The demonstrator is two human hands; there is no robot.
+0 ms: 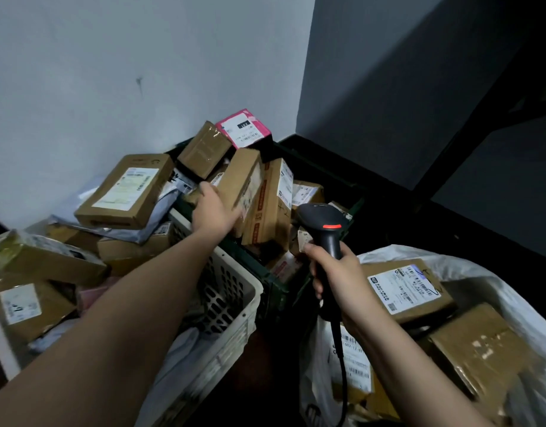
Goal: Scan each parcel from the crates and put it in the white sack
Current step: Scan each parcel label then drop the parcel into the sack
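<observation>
The left hand (211,211) grips a tall brown cardboard parcel (242,183) in the far dark green crate (321,177). The right hand (339,278) clasps a black handheld scanner (324,223) left of the white sack (512,291).

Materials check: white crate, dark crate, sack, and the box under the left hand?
White crate: looks like moulded plastic, matte, with a perforated lattice wall. Dark green crate: probably plastic too, but too dim to be sure. White sack: thin crinkled sheet, possibly woven plastic; the weave isn't visible. Box under the left hand: brown corrugated cardboard, glossy tape, paper label.
</observation>
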